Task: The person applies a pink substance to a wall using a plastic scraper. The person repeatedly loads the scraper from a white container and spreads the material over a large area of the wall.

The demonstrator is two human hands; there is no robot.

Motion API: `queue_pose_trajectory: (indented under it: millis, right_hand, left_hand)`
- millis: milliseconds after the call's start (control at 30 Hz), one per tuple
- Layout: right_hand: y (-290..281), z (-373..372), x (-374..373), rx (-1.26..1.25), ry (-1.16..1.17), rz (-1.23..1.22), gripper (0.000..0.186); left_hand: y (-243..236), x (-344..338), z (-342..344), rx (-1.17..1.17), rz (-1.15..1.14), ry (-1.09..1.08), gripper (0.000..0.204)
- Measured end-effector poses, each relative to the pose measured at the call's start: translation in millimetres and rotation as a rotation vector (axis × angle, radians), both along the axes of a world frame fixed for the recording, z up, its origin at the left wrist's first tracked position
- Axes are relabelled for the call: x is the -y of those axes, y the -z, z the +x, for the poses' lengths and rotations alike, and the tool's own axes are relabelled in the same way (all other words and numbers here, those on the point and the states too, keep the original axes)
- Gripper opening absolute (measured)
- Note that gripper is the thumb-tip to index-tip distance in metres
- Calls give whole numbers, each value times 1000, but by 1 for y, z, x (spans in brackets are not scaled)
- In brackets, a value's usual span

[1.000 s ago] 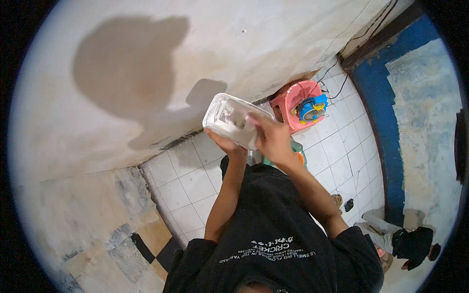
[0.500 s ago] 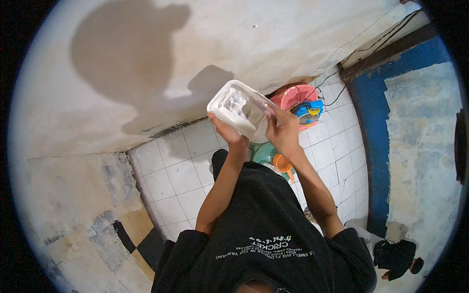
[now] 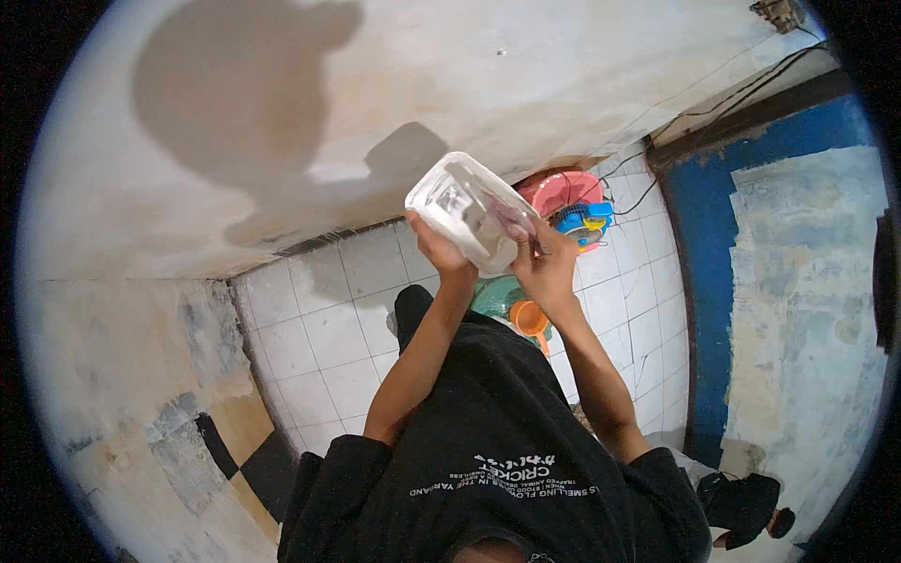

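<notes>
A white rectangular plastic tub [image 3: 488,251] is held up in front of me, tilted so that its inside shows. Whitish material and a shiny patch lie inside it; I cannot make out what they are. My left hand [image 3: 439,246] is closed on the tub's near left side, thumb up by the rim. At the tub's right end is my right hand [image 3: 547,267], its fingers closed on the edge there and partly inside. Whether the right hand also holds something small is hidden.
Beyond my right hand, a pink basin [image 3: 554,192] with a blue and yellow fan-like device [image 3: 589,220] stands by the wall. Below the tub are an orange dipper [image 3: 530,319] and a green translucent thing [image 3: 493,296]. Another person [image 3: 741,507] is at the lower right. Cables [image 3: 741,89] run along the wall.
The tub has shifted slightly right and is tilted a little more. My right hand has moved a little along its right end. The whole view has also turned slightly.
</notes>
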State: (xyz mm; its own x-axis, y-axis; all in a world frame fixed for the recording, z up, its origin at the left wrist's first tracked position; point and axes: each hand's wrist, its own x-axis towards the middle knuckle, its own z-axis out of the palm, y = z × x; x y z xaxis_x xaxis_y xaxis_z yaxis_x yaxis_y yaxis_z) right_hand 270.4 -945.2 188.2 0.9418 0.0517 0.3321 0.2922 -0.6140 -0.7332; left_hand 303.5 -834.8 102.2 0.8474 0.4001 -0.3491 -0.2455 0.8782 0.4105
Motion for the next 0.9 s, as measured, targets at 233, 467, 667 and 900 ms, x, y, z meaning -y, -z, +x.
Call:
queue_pose_trajectory:
  millis: [233, 467, 667, 900]
  right_hand:
    - [-5, -2, -5, 116, 8, -99, 24]
    - [-38, -1, -19, -143, 46, -21, 12]
    - [-22, 9, -31, -193, -145, -381, 31]
    - [-25, 4, -20, -260, -120, -373, 20]
  left_hand:
    - [1, 0, 0, -16, -49, 22, 58]
    - [4, -9, -1, -29, 53, 82, 65]
    - [0, 11, -22, -159, -95, 278, 65]
    - [9, 1, -36, -127, -141, 404, 68]
